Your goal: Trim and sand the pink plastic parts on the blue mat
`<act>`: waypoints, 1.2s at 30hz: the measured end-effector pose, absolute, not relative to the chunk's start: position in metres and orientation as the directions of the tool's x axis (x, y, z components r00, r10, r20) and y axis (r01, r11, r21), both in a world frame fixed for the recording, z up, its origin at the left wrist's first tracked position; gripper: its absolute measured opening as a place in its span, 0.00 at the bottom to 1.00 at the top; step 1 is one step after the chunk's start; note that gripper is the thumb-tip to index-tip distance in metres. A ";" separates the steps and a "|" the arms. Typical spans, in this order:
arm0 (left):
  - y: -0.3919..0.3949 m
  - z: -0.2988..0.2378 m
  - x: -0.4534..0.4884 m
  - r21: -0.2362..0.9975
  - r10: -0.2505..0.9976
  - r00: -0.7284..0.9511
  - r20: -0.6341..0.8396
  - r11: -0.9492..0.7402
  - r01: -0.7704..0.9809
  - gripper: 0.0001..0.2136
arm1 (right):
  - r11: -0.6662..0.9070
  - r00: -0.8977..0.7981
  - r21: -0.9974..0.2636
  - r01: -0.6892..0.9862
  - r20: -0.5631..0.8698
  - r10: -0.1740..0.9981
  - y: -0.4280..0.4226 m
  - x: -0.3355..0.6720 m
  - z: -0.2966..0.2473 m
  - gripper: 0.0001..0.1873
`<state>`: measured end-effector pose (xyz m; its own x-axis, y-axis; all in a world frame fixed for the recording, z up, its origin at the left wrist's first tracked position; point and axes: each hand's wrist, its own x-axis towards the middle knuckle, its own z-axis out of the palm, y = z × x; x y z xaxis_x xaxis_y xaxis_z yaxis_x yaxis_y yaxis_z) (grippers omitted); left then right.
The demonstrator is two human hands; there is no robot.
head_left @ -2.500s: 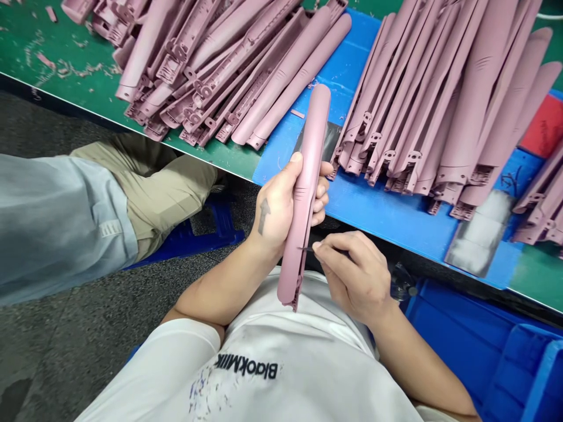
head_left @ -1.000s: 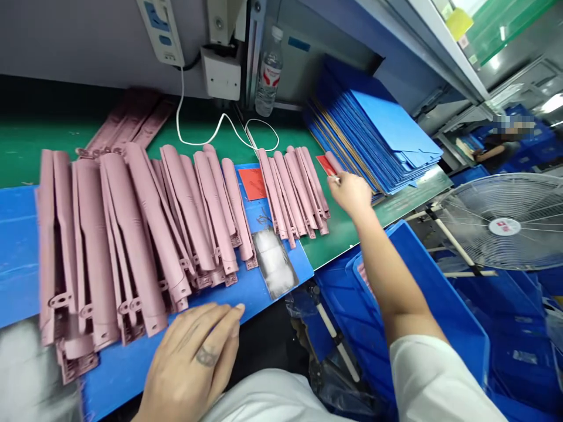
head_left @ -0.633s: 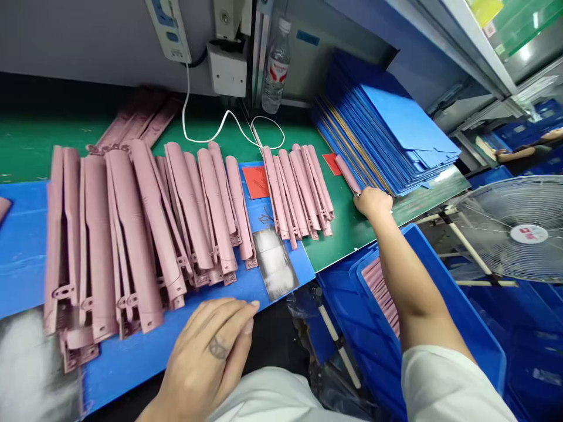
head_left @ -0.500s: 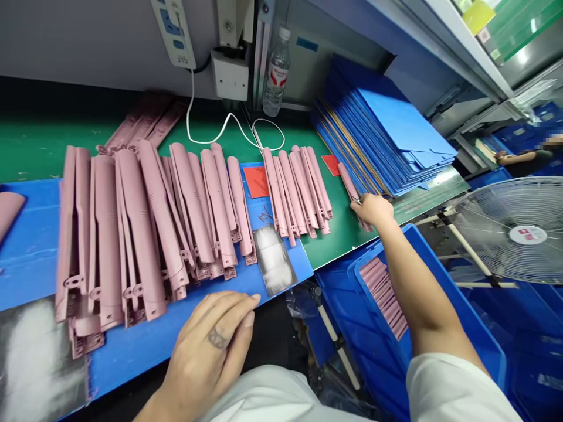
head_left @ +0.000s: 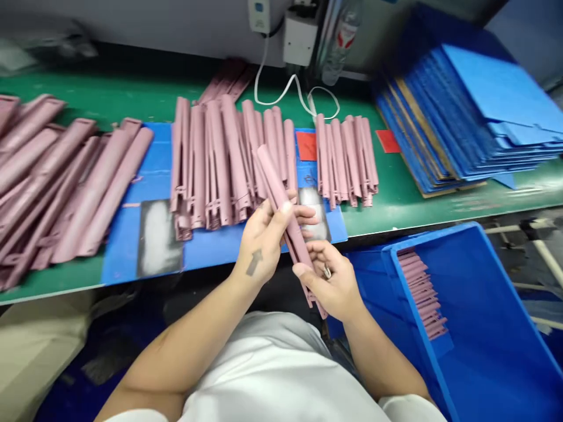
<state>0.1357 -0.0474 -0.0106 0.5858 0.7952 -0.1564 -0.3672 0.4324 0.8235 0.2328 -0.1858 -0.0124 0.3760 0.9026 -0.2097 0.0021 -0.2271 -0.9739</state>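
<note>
A long pink plastic shell part [head_left: 275, 179] is tilted in front of me, held in both hands above the table's front edge. My left hand [head_left: 268, 234] grips it near the middle, thumb on top and fingers partly spread beneath. Lower down, my right hand [head_left: 332, 278] closes round the same part, with a ring on one finger. Behind it a row of similar pink shells [head_left: 222, 170] lies on a blue sheet [head_left: 209, 253]. A smaller group of pink shells [head_left: 347, 158] lies to the right on the green table [head_left: 404, 211].
Loose pink shells [head_left: 70, 187] are heaped at left. A blue bin [head_left: 484, 305] at lower right holds more pink parts. Blue folded boards [head_left: 479, 105] are stacked at the back right. A white cable [head_left: 281, 97], a water bottle [head_left: 342, 44] and red cards [head_left: 307, 146] are behind.
My right hand has come back from the table's right side with a pink shell. My left hand has risen and taken hold of it too. The view has swung left.
</note>
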 end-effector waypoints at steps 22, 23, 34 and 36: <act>-0.039 -0.006 0.101 0.899 0.923 0.338 -0.184 0.297 -0.322 0.18 | -0.280 0.085 -0.919 -0.277 -0.314 0.946 -0.171 0.210 -0.028 0.25; -0.039 -0.007 0.101 0.900 0.924 0.336 -0.185 0.297 -0.320 0.17 | -0.287 0.080 -0.917 -0.276 -0.319 0.944 -0.171 0.210 -0.028 0.25; -0.038 -0.004 0.105 0.889 0.930 0.315 -0.191 0.300 -0.346 0.22 | -0.338 0.006 -0.924 -0.179 -0.345 0.939 -0.178 0.209 -0.031 0.26; -0.038 -0.003 0.106 0.888 0.937 0.292 -0.192 0.293 -0.355 0.26 | -0.309 -0.015 -0.949 -0.070 -0.308 0.951 -0.180 0.215 -0.029 0.26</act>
<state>0.1055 -0.0381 -0.0028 0.2921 0.9369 -0.1923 -0.3548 0.2928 0.8879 0.2154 -0.1798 -0.0290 -0.0152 0.9511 -0.3084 -0.0697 -0.3087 -0.9486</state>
